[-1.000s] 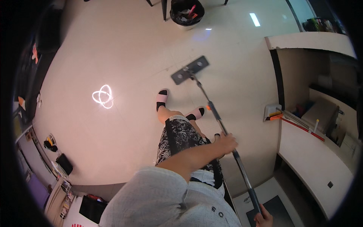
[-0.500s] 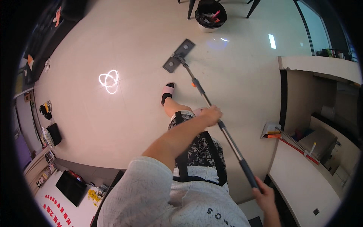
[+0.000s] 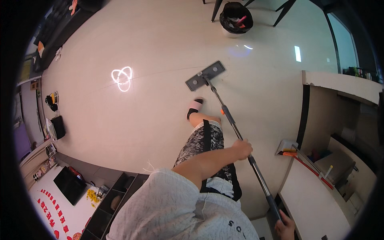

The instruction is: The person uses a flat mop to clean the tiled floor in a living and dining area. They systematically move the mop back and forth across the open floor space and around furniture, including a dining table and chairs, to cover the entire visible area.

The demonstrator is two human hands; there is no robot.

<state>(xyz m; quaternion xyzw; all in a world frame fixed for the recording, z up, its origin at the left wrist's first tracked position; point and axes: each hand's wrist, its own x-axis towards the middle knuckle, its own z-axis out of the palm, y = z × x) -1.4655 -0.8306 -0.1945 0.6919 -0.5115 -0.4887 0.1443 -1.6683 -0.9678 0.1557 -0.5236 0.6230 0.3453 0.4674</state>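
Note:
A flat mop (image 3: 259,176) slants across the floor in front of me. Its grey rectangular head (image 3: 194,83) lies on the glossy beige tiles, beyond my foot in a pink and black slipper (image 3: 195,105). My left hand (image 3: 242,149) is wrapped round the middle of the metal pole, with the arm reaching across my body. Lower right, my right hand (image 3: 285,226) grips the dark handle at the pole's top end. An orange piece sits on the pole's joint, between the head and my left hand.
At the far side stands a bin with a black liner (image 3: 237,18), beside dark furniture legs (image 3: 285,12). A broom and dustpan (image 3: 287,148) lean by the white counter at right. A black sofa (image 3: 64,28) lines the far left; a television (image 3: 69,185) stands lower left.
The mop head has moved toward me and a little right in the picture. Both hands have shifted right and lower with the pole, still gripping it. The whole view has also shifted slightly.

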